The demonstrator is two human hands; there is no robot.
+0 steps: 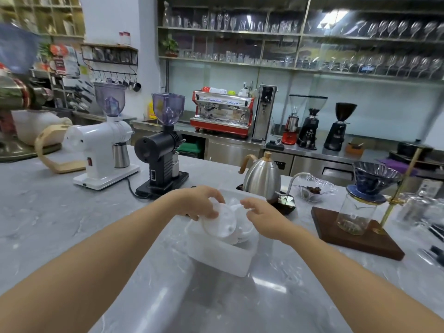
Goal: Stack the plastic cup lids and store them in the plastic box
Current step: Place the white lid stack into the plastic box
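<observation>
A translucent white plastic box [223, 260] stands on the grey marble counter in front of me. My left hand [199, 203] grips a stack of white plastic cup lids [219, 222], tilted on edge over the box's left side. More lids [245, 228] lie inside the box, partly hidden behind the held stack. My right hand [262, 216] is over the box's right side, its fingertips pinching the edge of a clear lid [234, 205] between the two hands.
A black grinder [163, 152] and a white grinder [105, 150] stand at the left rear. A steel gooseneck kettle [262, 179] sits just behind the box. A wooden pour-over stand [355, 234] with a glass server is at the right.
</observation>
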